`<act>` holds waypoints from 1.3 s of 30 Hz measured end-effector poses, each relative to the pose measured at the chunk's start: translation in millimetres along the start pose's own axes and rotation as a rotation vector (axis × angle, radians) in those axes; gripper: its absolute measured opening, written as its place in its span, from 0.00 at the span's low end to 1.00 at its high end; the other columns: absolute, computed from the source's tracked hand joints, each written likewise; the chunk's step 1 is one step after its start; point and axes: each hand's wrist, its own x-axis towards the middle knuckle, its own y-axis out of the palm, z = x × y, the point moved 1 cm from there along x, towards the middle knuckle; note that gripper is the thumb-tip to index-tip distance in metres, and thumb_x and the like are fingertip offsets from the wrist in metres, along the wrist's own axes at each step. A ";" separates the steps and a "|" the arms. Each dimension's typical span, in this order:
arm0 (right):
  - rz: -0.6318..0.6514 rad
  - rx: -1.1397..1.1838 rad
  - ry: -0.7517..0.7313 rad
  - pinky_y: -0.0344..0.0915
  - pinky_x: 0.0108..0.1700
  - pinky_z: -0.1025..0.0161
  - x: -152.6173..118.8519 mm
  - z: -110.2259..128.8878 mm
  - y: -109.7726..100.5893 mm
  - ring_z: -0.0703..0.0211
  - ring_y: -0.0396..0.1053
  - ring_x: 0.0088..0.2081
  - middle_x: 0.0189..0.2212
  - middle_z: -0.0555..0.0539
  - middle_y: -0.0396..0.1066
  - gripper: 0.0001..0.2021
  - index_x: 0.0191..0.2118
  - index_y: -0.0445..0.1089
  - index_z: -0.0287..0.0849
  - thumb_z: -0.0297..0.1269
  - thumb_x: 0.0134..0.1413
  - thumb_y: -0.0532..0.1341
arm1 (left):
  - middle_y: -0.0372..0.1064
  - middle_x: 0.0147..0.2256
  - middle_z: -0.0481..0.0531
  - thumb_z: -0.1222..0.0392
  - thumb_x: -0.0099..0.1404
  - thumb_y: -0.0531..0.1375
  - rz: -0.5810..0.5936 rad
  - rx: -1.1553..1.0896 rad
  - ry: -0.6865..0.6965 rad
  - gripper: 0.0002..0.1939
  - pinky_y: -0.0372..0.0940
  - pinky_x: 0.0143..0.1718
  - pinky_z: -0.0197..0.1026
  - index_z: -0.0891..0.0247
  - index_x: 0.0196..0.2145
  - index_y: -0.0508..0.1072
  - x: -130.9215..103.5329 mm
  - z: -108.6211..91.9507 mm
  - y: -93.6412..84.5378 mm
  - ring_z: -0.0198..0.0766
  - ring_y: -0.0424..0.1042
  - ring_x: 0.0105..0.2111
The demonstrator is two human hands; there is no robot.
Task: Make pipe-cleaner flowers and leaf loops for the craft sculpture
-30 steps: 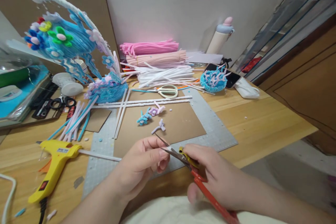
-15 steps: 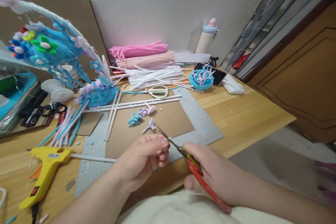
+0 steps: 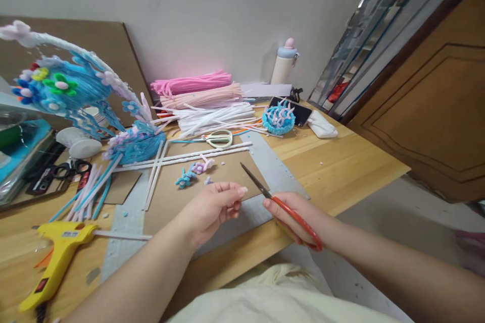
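Note:
My right hand (image 3: 293,217) is wrapped round the red-handled scissors (image 3: 261,185), whose dark blades look closed and point up and left. Just left of the blades, my left hand (image 3: 217,207) pinches its thumb and finger together. A tiny pale bit shows at those fingertips, too small to name. Beyond the left hand, on the brown cardboard (image 3: 166,207), lie a blue fuzzy flower (image 3: 184,180) and a lilac one (image 3: 200,166). Another small lilac piece (image 3: 208,180) is mostly hidden behind my left hand.
A yellow glue gun (image 3: 60,247) lies at the left. Behind are pipe-cleaner bundles (image 3: 215,118), pale-handled scissors (image 3: 220,139) and a blue fuzzy piece (image 3: 278,117). A blue jellyfish-like decoration (image 3: 76,81) hangs from a white arch at left. The table's edge (image 3: 371,189) runs along the right.
The scissors have moved away from my left fingertips and turned over in my right hand, their blades now together. My left hand stays pinched and now covers most of a lilac piece. The view shifted.

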 end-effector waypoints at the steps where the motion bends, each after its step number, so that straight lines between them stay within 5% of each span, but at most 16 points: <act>1: -0.044 -0.102 -0.027 0.47 0.19 0.69 3.3 -2.4 -7.0 0.65 0.54 0.16 0.12 0.56 0.53 0.23 0.19 0.55 0.43 0.57 0.52 0.53 | 0.59 0.18 0.43 0.59 0.51 0.65 -0.030 0.079 0.029 0.11 0.54 0.23 0.32 0.66 0.21 0.68 -7.3 0.4 -5.6 0.28 0.57 0.20; 2: -0.092 -0.232 -0.054 0.48 0.21 0.68 6.9 -5.4 -14.7 0.64 0.57 0.18 0.13 0.55 0.56 0.23 0.19 0.57 0.43 0.57 0.51 0.54 | 0.60 0.18 0.44 0.61 0.51 0.66 -0.077 0.176 0.056 0.09 0.52 0.23 0.32 0.66 0.21 0.68 -16.8 0.9 -12.7 0.29 0.57 0.20; 5: -0.242 -0.558 -0.038 0.50 0.24 0.67 19.1 -16.6 -37.5 0.60 0.64 0.25 0.22 0.49 0.68 0.19 0.24 0.65 0.42 0.54 0.50 0.56 | 0.64 0.21 0.46 0.60 0.57 0.59 -0.343 0.981 0.217 0.06 0.51 0.25 0.36 0.61 0.23 0.70 -52.8 0.7 -36.5 0.36 0.61 0.23; 7: -0.306 -0.658 0.007 0.50 0.25 0.66 27.6 -22.4 -48.0 0.57 0.66 0.28 0.28 0.46 0.71 0.15 0.30 0.68 0.43 0.50 0.52 0.55 | 0.67 0.27 0.49 0.64 0.60 0.53 -0.418 1.381 0.126 0.09 0.53 0.28 0.39 0.60 0.24 0.69 -74.7 1.9 -47.8 0.39 0.66 0.28; 12: -0.371 -0.661 -0.081 0.52 0.28 0.66 47.8 -23.2 -50.3 0.56 0.67 0.31 0.30 0.45 0.73 0.11 0.33 0.70 0.43 0.45 0.53 0.55 | 0.70 0.34 0.58 0.77 0.55 0.48 -0.341 1.916 -0.143 0.17 0.57 0.34 0.44 0.63 0.29 0.73 -95.1 3.1 -47.4 0.47 0.69 0.34; 17: -0.355 -0.638 -0.143 0.52 0.27 0.66 59.5 -19.6 -38.2 0.56 0.67 0.30 0.29 0.46 0.72 0.13 0.32 0.69 0.44 0.46 0.54 0.54 | 0.71 0.35 0.61 0.78 0.55 0.47 -0.171 1.942 -0.136 0.19 0.58 0.37 0.47 0.66 0.31 0.74 -87.7 -2.1 -43.0 0.49 0.69 0.36; 25: -0.330 -0.661 -0.114 0.50 0.25 0.66 61.9 -19.5 -29.8 0.56 0.68 0.31 0.31 0.47 0.72 0.14 0.33 0.68 0.45 0.48 0.54 0.53 | 0.70 0.28 0.55 0.74 0.54 0.49 -0.205 1.759 -0.086 0.14 0.57 0.30 0.40 0.62 0.23 0.70 -84.8 -3.4 -70.2 0.43 0.70 0.30; 33: -0.344 -0.699 -0.103 0.48 0.24 0.66 64.7 -18.5 -25.9 0.57 0.67 0.30 0.29 0.48 0.72 0.15 0.32 0.69 0.45 0.50 0.53 0.53 | 0.73 0.30 0.58 0.70 0.54 0.51 -0.196 1.807 -0.207 0.11 0.60 0.30 0.43 0.62 0.26 0.73 -83.7 4.3 -53.2 0.48 0.72 0.31; 39: -0.323 -0.722 -0.123 0.50 0.25 0.66 66.5 -17.6 -25.1 0.58 0.67 0.28 0.27 0.48 0.70 0.14 0.30 0.66 0.44 0.50 0.54 0.53 | 0.75 0.29 0.58 0.71 0.49 0.52 -0.165 1.779 -0.233 0.12 0.59 0.28 0.42 0.62 0.24 0.73 -76.1 -0.1 -57.7 0.49 0.73 0.31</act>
